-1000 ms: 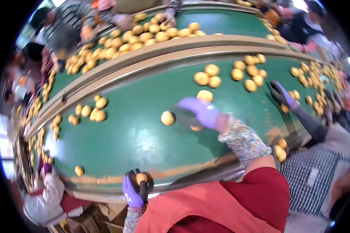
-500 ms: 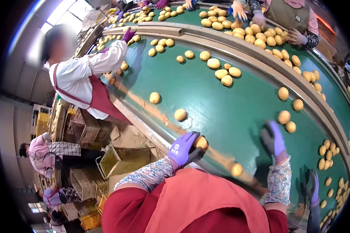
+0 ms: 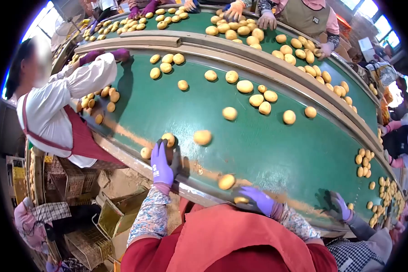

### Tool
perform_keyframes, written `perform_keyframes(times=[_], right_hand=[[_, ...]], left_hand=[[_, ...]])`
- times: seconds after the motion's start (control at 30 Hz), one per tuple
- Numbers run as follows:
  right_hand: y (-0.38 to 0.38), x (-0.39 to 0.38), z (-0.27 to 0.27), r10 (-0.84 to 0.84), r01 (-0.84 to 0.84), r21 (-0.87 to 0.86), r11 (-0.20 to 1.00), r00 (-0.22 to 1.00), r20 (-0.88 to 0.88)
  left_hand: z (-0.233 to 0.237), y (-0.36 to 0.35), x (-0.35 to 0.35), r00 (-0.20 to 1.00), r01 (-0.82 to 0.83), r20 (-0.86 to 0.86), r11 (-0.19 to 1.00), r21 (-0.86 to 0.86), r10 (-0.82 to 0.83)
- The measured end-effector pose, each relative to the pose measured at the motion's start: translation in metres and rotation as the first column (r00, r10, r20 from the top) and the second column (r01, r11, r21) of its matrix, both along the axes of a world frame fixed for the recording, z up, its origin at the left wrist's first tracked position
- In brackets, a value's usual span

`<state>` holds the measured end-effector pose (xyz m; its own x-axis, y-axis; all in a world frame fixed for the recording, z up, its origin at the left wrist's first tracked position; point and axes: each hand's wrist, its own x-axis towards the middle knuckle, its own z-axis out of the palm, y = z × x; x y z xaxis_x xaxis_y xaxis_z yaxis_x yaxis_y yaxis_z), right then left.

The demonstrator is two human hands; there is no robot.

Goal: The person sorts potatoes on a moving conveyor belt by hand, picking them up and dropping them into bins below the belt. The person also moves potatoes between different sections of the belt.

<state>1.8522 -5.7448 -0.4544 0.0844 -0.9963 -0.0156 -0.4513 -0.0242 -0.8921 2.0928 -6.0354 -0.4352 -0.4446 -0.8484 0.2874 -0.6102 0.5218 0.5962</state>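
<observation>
We see our left hand (image 3: 162, 165), in a purple and black glove, at the near edge of the green belt (image 3: 190, 104). Its fingers and thumb are parted, with a potato (image 3: 169, 138) at their tips; whether they grip it, we cannot tell. A second potato (image 3: 145, 153) lies just left of that hand, and a third (image 3: 202, 137) lies to its right, a little apart.

Our right hand (image 3: 258, 199), blurred, is low by the near edge, with a potato (image 3: 241, 200) partly showing at its fingers; how far they close on it, we cannot make out. Another potato (image 3: 226, 182) sits just beyond, on the belt. We see more potatoes (image 3: 257, 100) scattered toward the rail (image 3: 258, 64).

To our left, a person (image 3: 50, 106) in white sleeves reaches over the belt; to our right is another person's glove (image 3: 341, 206). Crates (image 3: 70, 177) stand at lower left.
</observation>
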Motion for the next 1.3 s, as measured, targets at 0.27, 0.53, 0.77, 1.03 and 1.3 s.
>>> perform_keyframes(times=[0.27, 0.53, 0.77, 1.03, 1.3], right_hand=[[-0.195, -0.167, 0.046, -0.606, 0.610, -0.146, 0.779, 0.792, 0.076], [-0.283, -0.225, -0.026, -0.445, 0.683, -0.055, 0.728, 0.411, -0.796], [-0.203, -0.075, -0.002, -0.444, 0.404, -0.221, 0.888, 0.624, -0.644], [-0.177, -0.011, -0.017, -0.593, 0.566, -0.249, 0.786, 0.575, -0.564], [-0.203, -0.024, 0.002, -0.718, 0.662, -0.306, 0.685, 0.538, -0.442]], left_hand=[[-0.006, -0.029, 0.010, 0.992, 0.086, 0.089, 0.996, 0.002, -0.086], [0.010, -0.156, -0.033, 0.995, -0.027, -0.095, 0.993, -0.118, 0.015], [-0.051, -0.304, -0.144, 0.997, -0.071, 0.027, 0.996, -0.061, 0.072], [-0.067, -0.282, -0.176, 0.981, 0.196, 0.001, 0.979, -0.050, -0.196], [0.019, -0.192, -0.113, 0.878, 0.432, -0.473, 0.533, 0.727, -0.066]])
